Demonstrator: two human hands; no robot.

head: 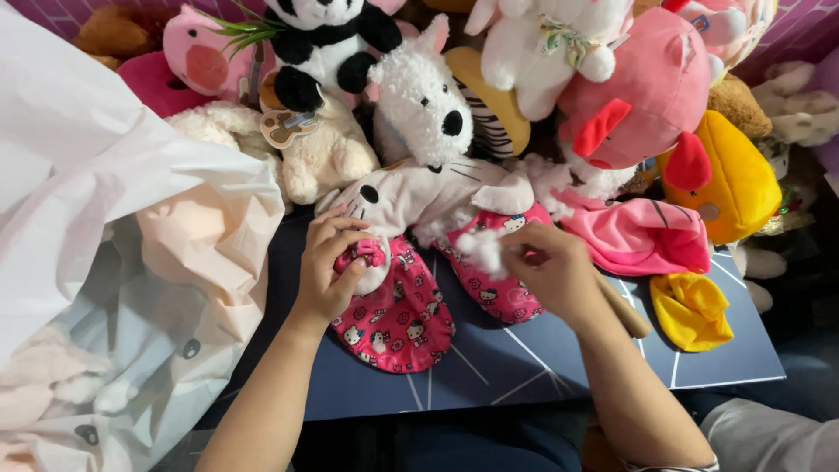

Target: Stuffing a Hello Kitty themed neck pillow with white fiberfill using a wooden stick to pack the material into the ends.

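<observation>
Two bare hands are seen at work over a limp, unstuffed white cat plush (411, 197) dressed in pink printed pyjamas, which is laid face-up on a dark blue counter (542, 367) marked with thin white lines. The plush's arm, ending in a pink cuff (367, 253), is gripped by the left hand (328, 271), whose fingers are curled closed around it just beside the cat's face. A small tuft of white stuffing (481, 249) is pinched between the thumb and fingertips of the right hand (555, 271), which is held closed over the plush's second pyjama leg (494, 284); the tuft is held just above that leg. The first pyjama leg (398, 319) is spread flat below the left hand.

Behind the cat plush, a crowded heap of soft toys is piled: a panda (328, 39), a fluffy white dog (424, 105), a cream bear (319, 153), a pink pig (642, 87) and a yellow plush (730, 179). A flat pink plush skin (638, 236) and a yellow piece (690, 310) are laid to the right, near the right hand. A large translucent white plastic bag (96, 201) is spread at the left, with pale plush skins visible inside it.
</observation>
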